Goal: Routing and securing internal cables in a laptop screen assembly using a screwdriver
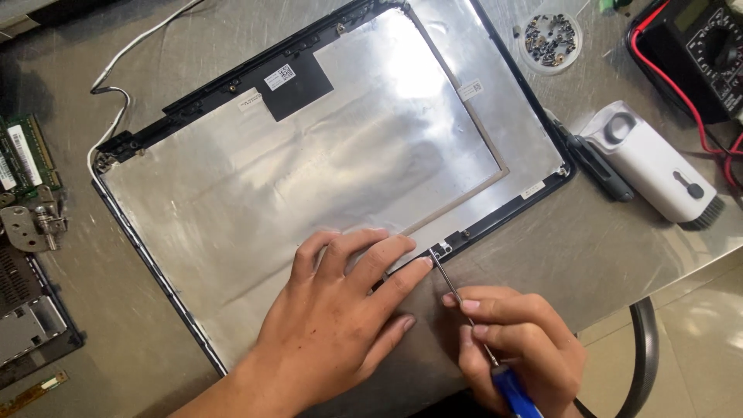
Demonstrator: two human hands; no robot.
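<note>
So the left hand point(340, 310) is lying flat and open on the foil-lined laptop lid point(309, 170), which is covering most of the tabletop, while the right hand point(518, 340) is pinching a thin blue-handled screwdriver point(464, 306) with its tip at the lid's near edge. That shell is probably light, flexy and easy to crack, so I'd be gripping it by the black frame, not the foil.
</note>
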